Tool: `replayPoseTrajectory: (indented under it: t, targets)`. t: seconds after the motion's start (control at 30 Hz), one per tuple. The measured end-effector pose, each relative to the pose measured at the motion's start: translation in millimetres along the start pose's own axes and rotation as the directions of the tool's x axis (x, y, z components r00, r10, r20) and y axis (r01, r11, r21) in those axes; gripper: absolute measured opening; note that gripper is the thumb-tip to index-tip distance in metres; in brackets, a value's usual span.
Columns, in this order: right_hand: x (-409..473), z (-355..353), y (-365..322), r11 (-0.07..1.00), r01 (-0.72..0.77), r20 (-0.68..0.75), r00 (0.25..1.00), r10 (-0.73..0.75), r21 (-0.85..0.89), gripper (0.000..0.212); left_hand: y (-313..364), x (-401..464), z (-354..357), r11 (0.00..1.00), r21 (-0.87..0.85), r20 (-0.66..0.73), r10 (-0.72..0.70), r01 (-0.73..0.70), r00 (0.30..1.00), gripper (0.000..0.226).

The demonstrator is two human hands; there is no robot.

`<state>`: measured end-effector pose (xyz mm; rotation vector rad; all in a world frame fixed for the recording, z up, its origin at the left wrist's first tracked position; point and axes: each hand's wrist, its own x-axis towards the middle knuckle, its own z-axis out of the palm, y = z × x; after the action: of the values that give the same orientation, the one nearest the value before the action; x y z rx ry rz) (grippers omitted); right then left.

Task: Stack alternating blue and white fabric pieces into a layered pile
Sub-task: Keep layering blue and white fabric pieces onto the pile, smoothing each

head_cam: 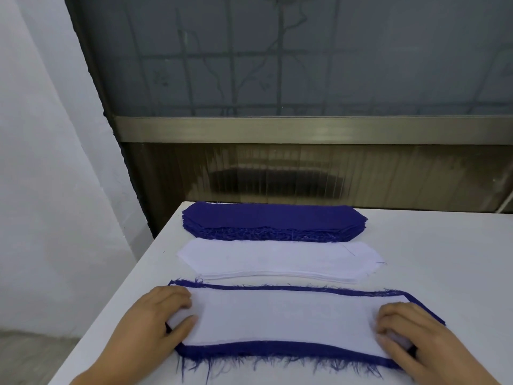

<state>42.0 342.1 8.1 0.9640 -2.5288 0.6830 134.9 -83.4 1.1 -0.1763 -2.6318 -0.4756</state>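
Both forearms run off the bottom edge, and the layered pile's [283, 348] lower layers are hidden. Its long axis runs left to right across the lower frame, white piece [283, 315] on top. Left hand [163, 315] and right hand [408, 329] press its ends, fingers loosely bent. Behind lie the white stack [277, 259] and blue stack [272, 220].

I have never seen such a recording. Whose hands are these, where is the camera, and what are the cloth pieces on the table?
There is no machine: a person works with bare hands, and the one picture comes from a camera on their head, looking down. On the white table lie a blue stack at the back and a white stack before it. Nearest, a white piece lies on a blue piece. The left hand and the right hand rest on its ends.
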Motion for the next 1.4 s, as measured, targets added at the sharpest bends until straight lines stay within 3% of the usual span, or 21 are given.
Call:
replayPoseTrajectory:
  t: [0.1,0.2,0.27,0.33,0.43,0.57,0.8,0.9,1.03,1.2,1.4]
  targets:
    - [-2,-9,11,0.994,-0.081,-0.025,0.997,0.08,-0.067,0.036,-5,-5,0,0.998,-0.048,0.02,-0.029,0.03,0.999,0.055]
    - [-5,-13,38,0.98,-0.141,0.002,0.99,0.143,-0.141,0.007,-9,-3,1,1.0,-0.016,0.013,-0.016,0.016,1.0,0.057]
    - [-5,-17,51,0.965,-0.215,0.042,0.974,0.224,-0.151,0.033,-7,3,-3,0.999,0.028,0.024,-0.024,0.023,0.999,0.053]
    - [3,-22,55,0.948,-0.29,0.064,0.952,0.3,-0.133,0.04,-2,16,-6,0.996,0.069,0.042,-0.053,0.05,0.998,0.042]
    - [32,-21,45,0.948,-0.312,0.05,0.948,0.315,-0.067,0.031,13,45,4,0.992,0.108,0.028,-0.073,0.07,0.997,0.023]
    - [89,5,38,0.976,-0.216,0.047,0.975,0.215,0.013,0.017,37,91,35,0.99,0.095,0.104,-0.11,0.1,0.989,0.003]
    - [189,53,52,0.946,-0.31,0.038,0.951,0.308,0.097,0.013,58,174,91,0.998,-0.047,0.062,-0.035,0.038,0.997,0.026]
    - [206,66,67,0.912,-0.4,0.144,0.911,0.386,0.09,0.017,61,206,107,0.994,-0.095,0.068,-0.051,0.057,0.996,0.032]
    - [211,74,81,0.881,-0.448,0.208,0.886,0.415,0.151,0.006,59,235,126,0.983,-0.141,0.183,-0.091,0.118,0.979,0.033]
    - [220,77,87,0.87,-0.46,0.219,0.88,0.421,0.178,0.008,55,248,132,0.983,-0.141,0.264,-0.079,0.12,0.961,0.033]
    - [231,72,89,0.856,-0.504,0.295,0.84,0.455,0.115,0.034,57,259,127,0.978,-0.132,0.317,-0.111,0.159,0.942,0.03]
